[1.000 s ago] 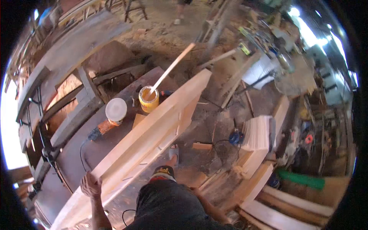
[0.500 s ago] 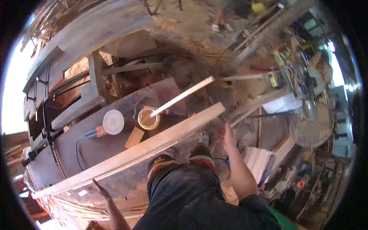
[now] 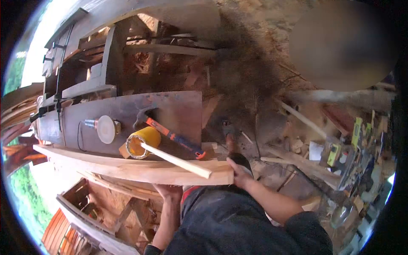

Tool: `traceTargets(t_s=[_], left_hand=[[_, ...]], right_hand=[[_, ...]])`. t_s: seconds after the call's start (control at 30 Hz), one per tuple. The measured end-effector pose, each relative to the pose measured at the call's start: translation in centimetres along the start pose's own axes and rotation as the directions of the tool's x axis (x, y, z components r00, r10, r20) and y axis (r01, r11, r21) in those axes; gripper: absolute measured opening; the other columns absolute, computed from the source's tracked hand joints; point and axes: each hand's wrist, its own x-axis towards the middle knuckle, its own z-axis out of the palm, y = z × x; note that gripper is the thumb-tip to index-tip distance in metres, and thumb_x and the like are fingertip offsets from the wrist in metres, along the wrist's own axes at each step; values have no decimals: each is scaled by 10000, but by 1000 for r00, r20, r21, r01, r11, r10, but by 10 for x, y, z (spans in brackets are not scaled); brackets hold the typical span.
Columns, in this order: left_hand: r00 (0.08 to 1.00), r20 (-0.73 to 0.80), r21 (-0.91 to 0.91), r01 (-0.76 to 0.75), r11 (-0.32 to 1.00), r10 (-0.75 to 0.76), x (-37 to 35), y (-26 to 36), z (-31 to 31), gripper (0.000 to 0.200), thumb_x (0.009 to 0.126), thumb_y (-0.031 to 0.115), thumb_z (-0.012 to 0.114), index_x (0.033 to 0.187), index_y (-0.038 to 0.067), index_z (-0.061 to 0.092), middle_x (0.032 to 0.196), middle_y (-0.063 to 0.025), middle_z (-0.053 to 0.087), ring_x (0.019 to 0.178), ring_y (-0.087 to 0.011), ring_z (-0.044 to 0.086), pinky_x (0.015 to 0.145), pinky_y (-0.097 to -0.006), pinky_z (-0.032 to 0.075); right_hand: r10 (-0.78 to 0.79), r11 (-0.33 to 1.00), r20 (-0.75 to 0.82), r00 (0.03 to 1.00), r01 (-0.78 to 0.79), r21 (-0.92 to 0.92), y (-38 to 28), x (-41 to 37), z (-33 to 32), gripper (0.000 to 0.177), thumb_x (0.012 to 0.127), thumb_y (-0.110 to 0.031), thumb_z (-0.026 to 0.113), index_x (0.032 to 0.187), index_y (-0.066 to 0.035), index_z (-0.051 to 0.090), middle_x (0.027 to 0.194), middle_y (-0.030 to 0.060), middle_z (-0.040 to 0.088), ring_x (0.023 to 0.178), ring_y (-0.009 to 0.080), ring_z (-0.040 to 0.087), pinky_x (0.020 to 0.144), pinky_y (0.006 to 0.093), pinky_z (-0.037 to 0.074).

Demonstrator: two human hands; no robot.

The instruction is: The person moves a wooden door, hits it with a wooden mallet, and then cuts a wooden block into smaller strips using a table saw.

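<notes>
A long pale wooden board [image 3: 106, 168] runs across the near edge of the dark worktable [image 3: 182, 110]. My right hand [image 3: 241, 173] grips its right end, with the thumb on top. Lower down, my left hand [image 3: 170, 192] holds the board's near edge from beneath, its fingertips hidden. Just beyond the board a yellow pot [image 3: 148, 135] is tilted, its mouth towards me. A thin wooden stick [image 3: 178, 162] sticks out of it and passes over the board. Behind the pot lies a hammer [image 3: 173, 137] with an orange and dark blue handle.
A power tool with a round pale disc [image 3: 106, 129] lies on the worktable at the left, its cord beside it. A wooden frame [image 3: 112, 63] with clamps stands beyond. Below the board is an open wooden crate [image 3: 91, 225]. Lumber and green tools clutter the right side.
Both hands have closed in on the board; the right has taken its end. The board's right end has come lower and nearer my body. The view has shifted, and the pot now appears tilted.
</notes>
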Motion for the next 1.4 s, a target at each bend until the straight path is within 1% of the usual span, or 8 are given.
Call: traceTargets(t_s=[0.23,0.4,0.5,0.57,0.77,0.9,1.17,1.4], left_hand=[[981,-183,-64,-73,995,60,59,4,-61,848,951,759,380,1509,123,431,1454,-161,524,1287,-378,545,1102,-539,470],[974,-226,-161,-27,987,-10,49,-1,-39,819,981,727,356,1532,122,403,1501,-164,482,1334,-369,512,1146,-527,426],[970,-243,-223,-54,973,-2,39,0,-18,803,999,707,342,1547,122,387,1530,-166,456,1362,-364,492,1172,-521,399],[967,-252,-250,-99,963,34,32,2,-11,792,1011,694,333,1556,122,376,1549,-167,439,1381,-361,479,1190,-516,381],[840,-358,-107,-471,876,408,-12,29,56,919,998,774,301,1589,70,322,1496,-191,478,1351,-369,492,1149,-465,408],[584,-502,285,-585,759,638,7,21,82,625,1014,268,664,1505,28,361,1318,-171,548,1212,-284,538,1056,-410,444],[559,-456,383,-579,720,692,7,25,84,880,1000,269,685,1577,-119,145,1431,-286,500,1315,-321,517,1133,-371,396],[656,-126,529,-590,610,744,33,-14,26,942,1032,496,554,1618,-69,81,1696,-309,31,1592,-409,31,1295,-431,68]], right_hand=[[318,890,63,946,-320,325,50,54,-41,582,886,-146,750,1392,-25,488,1250,241,649,1162,409,634,975,462,521],[10,970,-25,1000,-16,-243,6,23,-6,427,1007,-406,504,1012,-28,704,927,74,698,862,196,654,765,353,517],[343,889,37,939,-337,308,37,58,-23,389,1000,-373,550,1030,-23,716,948,65,716,876,181,648,788,351,513],[178,964,-75,981,-189,-188,25,67,-36,379,998,-352,540,1078,-25,713,1029,88,722,950,201,675,844,368,523],[-261,704,1,965,191,-685,-73,12,15,412,1066,-342,553,1242,21,638,1164,126,694,1120,209,636,992,351,476],[-508,250,581,635,755,-606,-107,-12,57,279,952,-194,618,1076,46,687,997,198,712,954,340,704,870,424,548],[-318,-9,543,777,570,-821,-101,-8,65,337,916,-164,656,1187,35,678,1151,244,708,1095,425,675,954,469,528],[-421,-561,873,246,686,-464,-65,-61,192,452,956,-187,711,1328,49,610,1306,273,630,1189,464,601,1014,543,492]])
